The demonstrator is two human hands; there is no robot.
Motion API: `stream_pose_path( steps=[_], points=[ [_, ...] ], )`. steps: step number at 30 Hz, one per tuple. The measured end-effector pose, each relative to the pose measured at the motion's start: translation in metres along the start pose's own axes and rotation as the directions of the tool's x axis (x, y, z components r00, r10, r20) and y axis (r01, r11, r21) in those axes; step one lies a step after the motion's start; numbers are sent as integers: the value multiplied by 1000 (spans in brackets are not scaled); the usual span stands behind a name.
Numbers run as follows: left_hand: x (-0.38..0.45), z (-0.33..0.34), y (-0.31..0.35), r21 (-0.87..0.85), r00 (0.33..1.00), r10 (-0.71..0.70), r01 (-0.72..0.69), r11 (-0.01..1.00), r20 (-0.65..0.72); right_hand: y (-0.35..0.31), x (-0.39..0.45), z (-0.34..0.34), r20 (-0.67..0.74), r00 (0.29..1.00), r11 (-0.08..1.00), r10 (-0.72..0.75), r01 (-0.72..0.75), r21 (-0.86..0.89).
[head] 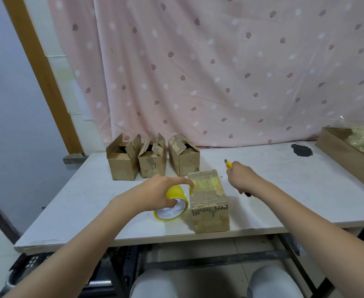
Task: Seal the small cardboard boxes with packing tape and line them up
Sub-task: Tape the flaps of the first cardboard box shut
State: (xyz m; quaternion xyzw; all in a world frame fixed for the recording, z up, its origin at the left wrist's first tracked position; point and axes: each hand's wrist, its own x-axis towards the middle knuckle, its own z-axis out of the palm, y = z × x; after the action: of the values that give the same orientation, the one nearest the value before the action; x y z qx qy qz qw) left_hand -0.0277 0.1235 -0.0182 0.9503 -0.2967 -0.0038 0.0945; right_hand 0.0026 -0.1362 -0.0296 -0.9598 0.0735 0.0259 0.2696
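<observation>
A small closed cardboard box (pixel 209 203) stands near the table's front edge, with yellowish tape across its top. My left hand (pixel 161 190) holds a yellow roll of packing tape (pixel 172 208) just left of the box, its index finger stretched onto the taped top. To the right of the box, my right hand (pixel 241 175) grips a yellow utility knife (pixel 228 164) with the blade end pointing away from me. Three small boxes (pixel 123 162) (pixel 152 161) (pixel 184 160) stand in a row at the back, flaps up.
The white table (pixel 284 190) has a dark stain (pixel 301 150) at the back right. A long cardboard tray (pixel 348 151) with yellowish plastic material sits at the right edge. A pink patterned curtain hangs behind. My knees are under the front edge.
</observation>
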Motion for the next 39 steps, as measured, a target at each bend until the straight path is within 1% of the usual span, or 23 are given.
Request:
stream_pose_path(
  steps=[1, 2, 3, 4, 6, 8, 9, 10, 15, 19, 24, 27, 32, 34, 37, 39],
  points=[
    [1, 1, 0, -12, 1000, 3, -3, 1000, -6, -5, -7, -6, -39, 999, 990, -4, 9, 142],
    [3, 2, 0, -31, 1000, 6, -7, 999, -12, -10, -14, -11, -70, 998, 957, 3, 18, 291],
    [5, 4, 0, -55, 1000, 11, -12, 998, -21, -15, -21, -13, -100, 995, 908, 17, 26, 417],
    [7, 7, 2, -79, 999, 16, -18, 997, -30, -20, -27, -11, -136, 990, 861, 39, 36, 508],
    [10, 11, 8, -108, 999, 27, -31, 994, -46, -30, -39, -1, -210, 974, 762, 81, 75, 644],
    [13, 13, 12, -98, 998, 27, -33, 995, -60, -44, -48, 13, -243, 966, 680, 92, 118, 723],
    [14, 12, 14, -85, 998, 25, -30, 996, -60, -48, -49, 19, -249, 965, 674, 88, 126, 728],
    [13, 12, 15, -75, 998, 22, -26, 997, -54, -51, -50, 25, -248, 965, 692, 84, 122, 711],
    [6, 7, 5, -98, 999, 18, -22, 995, -42, -50, -38, 36, -260, 964, 826, 58, 100, 555],
    [3, 2, 1, -82, 999, 17, -21, 996, -45, -50, -37, 35, -258, 965, 851, 39, 104, 515],
    [5, -4, -4, -66, 999, 32, -32, 997, -9, -52, -38, 35, -256, 966, 854, 33, 106, 510],
    [3, -3, -15, -51, 999, 34, -35, 998, -11, -53, -38, 34, -253, 967, 849, 34, 105, 518],
    [-3, 14, -27, -88, 999, 40, -41, 995, -17, -52, -37, 32, -186, 981, 836, 54, 57, 545],
    [-4, 24, -24, -97, 998, 48, -51, 994, -30, -52, -38, 29, -153, 988, 814, 36, 60, 578],
    [-6, 33, -27, -165, 995, 35, -49, 985, -92, -54, -41, 17, -137, 990, 762, -13, 99, 640],
    [-8, 33, -29, -211, 995, -7, -14, 977, -100, -55, -44, 2, -128, 990, 794, -53, 119, 596]
  ],
)
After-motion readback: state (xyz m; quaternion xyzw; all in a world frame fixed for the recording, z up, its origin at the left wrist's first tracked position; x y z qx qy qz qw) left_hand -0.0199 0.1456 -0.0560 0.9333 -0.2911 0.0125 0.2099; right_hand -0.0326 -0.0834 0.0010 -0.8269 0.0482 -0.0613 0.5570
